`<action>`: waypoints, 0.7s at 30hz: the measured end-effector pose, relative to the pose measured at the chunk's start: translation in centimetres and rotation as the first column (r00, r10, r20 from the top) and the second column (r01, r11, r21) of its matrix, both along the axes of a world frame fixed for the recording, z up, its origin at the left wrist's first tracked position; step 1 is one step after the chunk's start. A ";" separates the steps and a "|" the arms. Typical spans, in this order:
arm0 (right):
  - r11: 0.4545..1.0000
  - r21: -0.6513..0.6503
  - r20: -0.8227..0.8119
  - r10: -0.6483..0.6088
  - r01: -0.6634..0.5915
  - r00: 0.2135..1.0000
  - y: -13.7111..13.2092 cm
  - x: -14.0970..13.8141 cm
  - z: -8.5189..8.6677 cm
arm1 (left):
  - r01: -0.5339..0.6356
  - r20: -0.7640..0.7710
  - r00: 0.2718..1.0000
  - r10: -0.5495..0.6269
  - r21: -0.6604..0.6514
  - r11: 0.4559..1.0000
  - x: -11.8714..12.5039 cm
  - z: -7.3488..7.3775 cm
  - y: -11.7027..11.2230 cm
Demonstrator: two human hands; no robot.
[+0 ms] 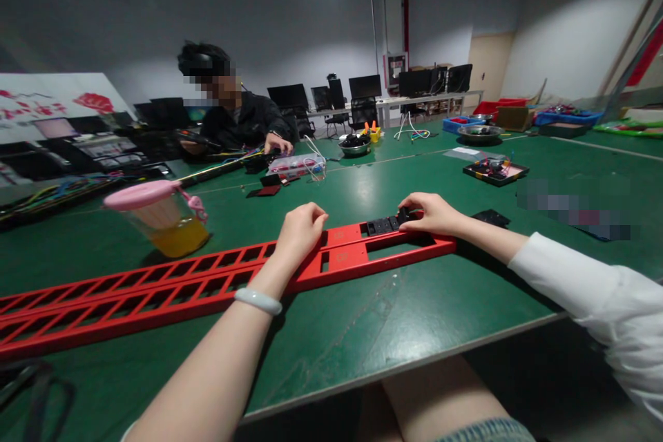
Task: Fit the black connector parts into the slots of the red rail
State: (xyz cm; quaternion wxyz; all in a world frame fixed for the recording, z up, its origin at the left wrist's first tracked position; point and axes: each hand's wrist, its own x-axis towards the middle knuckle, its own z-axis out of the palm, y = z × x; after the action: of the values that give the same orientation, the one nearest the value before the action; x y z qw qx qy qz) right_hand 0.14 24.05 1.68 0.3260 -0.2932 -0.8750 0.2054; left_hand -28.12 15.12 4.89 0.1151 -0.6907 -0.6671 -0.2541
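Note:
Two long red slotted frames lie side by side along the front of the green table. My left hand rests over them near the middle, its fingers curled together; whether anything is inside cannot be seen. At the right end, my right hand pinches a small black block against the far frame's opening. Beside it, a row of similar black modules sits in that opening. The near frame's long opening at that end holds none.
A pink-lidded cup of yellow liquid stands close behind the frames at left. Black pieces lie beyond my right wrist. A shallow black tray and metal bowls are farther back. Another person works across the table.

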 end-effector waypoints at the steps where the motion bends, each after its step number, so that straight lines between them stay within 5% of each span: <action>1: 1.000 0.014 0.004 0.006 -0.006 1.000 0.0 0.0 0.0 | -0.001 -0.003 1.000 0.001 0.001 1.000 0.1 0.0 0.0; 6: 0.991 0.108 0.041 0.071 -0.076 0.997 -0.1 0.0 0.4 | -0.045 -0.037 0.998 0.045 -0.007 0.999 0.6 0.4 -0.2; 21: 0.984 0.089 0.138 0.142 -0.155 0.980 0.0 0.0 0.6 | -0.029 0.028 0.999 0.031 -0.071 0.997 1.0 0.0 -0.2</action>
State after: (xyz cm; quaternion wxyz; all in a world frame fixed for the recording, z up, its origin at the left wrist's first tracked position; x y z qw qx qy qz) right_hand 0.17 24.08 2.29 0.2657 -0.2231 -0.9232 0.1655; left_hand -27.13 14.94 4.90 0.0846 -0.6804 -0.6877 -0.2386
